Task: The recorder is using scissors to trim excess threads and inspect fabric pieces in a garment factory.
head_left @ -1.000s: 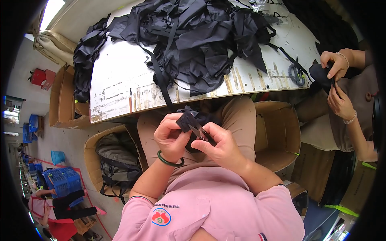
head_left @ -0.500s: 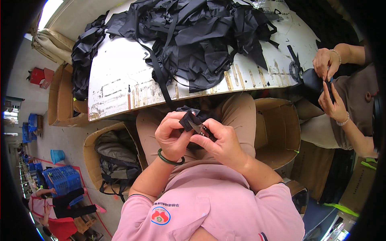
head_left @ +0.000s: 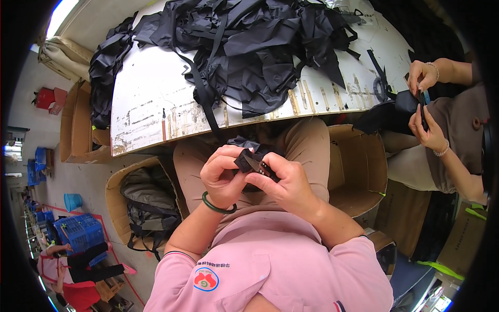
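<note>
My left hand (head_left: 221,174), with a dark green bangle above it, pinches a folded edge of black fabric (head_left: 243,161) over my lap. Close against it, my right hand (head_left: 292,183) is closed around small thread snips (head_left: 254,164), whose metal blade lies at the fabric. My fingers hide most of the handle. A black strap (head_left: 207,106) hangs over the table edge just beyond my hands. More of the black cloth sits behind the fingers, partly hidden.
A white worn table (head_left: 140,117) carries a heap of black fabric pieces (head_left: 260,57). Cardboard boxes stand at both my knees; the left box (head_left: 117,203) holds a grey-black bag (head_left: 148,195). At the right, a co-worker's hands (head_left: 429,104) handle a dark piece.
The snips' blade has shifted slightly at the fabric, and my hands stay nearly in place. The co-worker's hands and dark piece have moved a little.
</note>
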The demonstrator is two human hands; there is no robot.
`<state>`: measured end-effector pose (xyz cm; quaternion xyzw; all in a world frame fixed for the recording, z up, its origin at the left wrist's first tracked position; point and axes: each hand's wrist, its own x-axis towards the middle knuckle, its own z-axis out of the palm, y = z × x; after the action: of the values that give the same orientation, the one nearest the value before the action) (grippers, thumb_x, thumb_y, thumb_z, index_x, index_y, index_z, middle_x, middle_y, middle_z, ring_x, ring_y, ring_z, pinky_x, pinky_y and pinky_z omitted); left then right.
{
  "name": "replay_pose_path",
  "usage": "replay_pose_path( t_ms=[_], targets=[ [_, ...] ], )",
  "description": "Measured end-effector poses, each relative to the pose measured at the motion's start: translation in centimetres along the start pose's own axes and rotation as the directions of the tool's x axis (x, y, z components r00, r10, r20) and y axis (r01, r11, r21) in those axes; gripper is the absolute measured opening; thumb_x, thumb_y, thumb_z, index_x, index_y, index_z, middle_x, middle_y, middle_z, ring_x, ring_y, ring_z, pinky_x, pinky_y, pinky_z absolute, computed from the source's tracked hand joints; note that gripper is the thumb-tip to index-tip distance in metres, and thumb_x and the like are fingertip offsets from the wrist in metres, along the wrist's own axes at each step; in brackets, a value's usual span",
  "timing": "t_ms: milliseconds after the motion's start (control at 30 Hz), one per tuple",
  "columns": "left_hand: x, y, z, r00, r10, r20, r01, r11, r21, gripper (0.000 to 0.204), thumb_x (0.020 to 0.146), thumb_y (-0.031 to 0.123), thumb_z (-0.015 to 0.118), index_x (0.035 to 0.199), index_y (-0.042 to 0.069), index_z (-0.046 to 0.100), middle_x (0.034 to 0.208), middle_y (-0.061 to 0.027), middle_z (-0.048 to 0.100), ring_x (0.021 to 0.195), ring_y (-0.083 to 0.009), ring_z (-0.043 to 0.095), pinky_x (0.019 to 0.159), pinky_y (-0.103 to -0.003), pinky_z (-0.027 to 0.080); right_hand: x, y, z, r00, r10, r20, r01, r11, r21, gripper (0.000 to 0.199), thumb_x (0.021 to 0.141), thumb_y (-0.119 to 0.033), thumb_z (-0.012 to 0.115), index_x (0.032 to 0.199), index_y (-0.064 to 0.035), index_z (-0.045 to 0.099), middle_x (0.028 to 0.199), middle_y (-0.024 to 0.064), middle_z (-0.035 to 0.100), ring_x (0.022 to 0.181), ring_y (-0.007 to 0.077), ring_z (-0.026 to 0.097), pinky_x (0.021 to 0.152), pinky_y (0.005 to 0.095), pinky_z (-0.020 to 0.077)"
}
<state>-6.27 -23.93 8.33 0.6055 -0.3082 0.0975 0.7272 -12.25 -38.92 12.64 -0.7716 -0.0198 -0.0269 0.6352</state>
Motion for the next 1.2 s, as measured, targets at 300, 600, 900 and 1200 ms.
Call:
replay_pose_path(
  t_ms=[300, 600, 900, 1200],
  targets=[
    [-0.2, -0.4, -0.5, 0.998, -0.012, 0.065, 0.016, 0.998, -0.067, 0.019, 0.066, -0.012, 0.067, 0.076, 0.002, 0.059, 0.093, -0.0133, 0.066, 0.083, -0.0204, 0.061, 0.075, -0.032, 0.047, -0.2, 0.3, -0.3, 1.000, 0.016, 0.011, -0.016, 1.000, -0.003, 0.026, 0.085, -0.024, 0.071, 0.083, -0.0019, 0.057, 0.057, 0.0080, 0.050, 0.049, 0.0127, 0.042, 0.047, 0.0284, 0.0380],
    [0.7, 0.5, -2.0, 0.903, -0.341, 0.260, 0.418, 0.836, -0.354, 0.013, 0.073, -0.010, 0.065, 0.079, 0.002, 0.061, 0.094, -0.0138, 0.066, 0.087, -0.0193, 0.063, 0.079, -0.030, 0.049, -0.4, 0.5, -2.3, 0.969, 0.194, 0.155, -0.220, 0.960, 0.173, 0.028, 0.087, -0.027, 0.070, 0.083, -0.0014, 0.058, 0.065, -0.0017, 0.050, 0.063, 0.0051, 0.041, 0.055, 0.0247, 0.0376],
    [0.6, 0.2, -2.7, 0.738, -0.496, 0.458, 0.671, 0.465, -0.577, 0.016, 0.070, -0.010, 0.062, 0.080, 0.002, 0.059, 0.091, -0.0119, 0.063, 0.088, -0.0194, 0.063, 0.078, -0.028, 0.049, 0.0, -0.3, -3.6, 0.941, 0.158, 0.300, -0.163, 0.987, -0.009, 0.030, 0.085, -0.029, 0.072, 0.081, -0.0025, 0.058, 0.064, 0.0016, 0.051, 0.058, 0.0088, 0.045, 0.052, 0.0272, 0.0383],
    [0.1, 0.1, -2.5, 0.672, -0.526, 0.522, 0.741, 0.463, -0.487, 0.015, 0.070, -0.006, 0.068, 0.079, 0.002, 0.058, 0.088, -0.0108, 0.063, 0.082, -0.0179, 0.060, 0.076, -0.029, 0.047, -0.3, -0.5, -3.3, 0.967, 0.080, 0.242, -0.027, 0.976, -0.214, 0.034, 0.081, -0.034, 0.074, 0.082, -0.0033, 0.058, 0.061, 0.0099, 0.054, 0.049, 0.0233, 0.052, 0.049, 0.0331, 0.0412]
  ],
)
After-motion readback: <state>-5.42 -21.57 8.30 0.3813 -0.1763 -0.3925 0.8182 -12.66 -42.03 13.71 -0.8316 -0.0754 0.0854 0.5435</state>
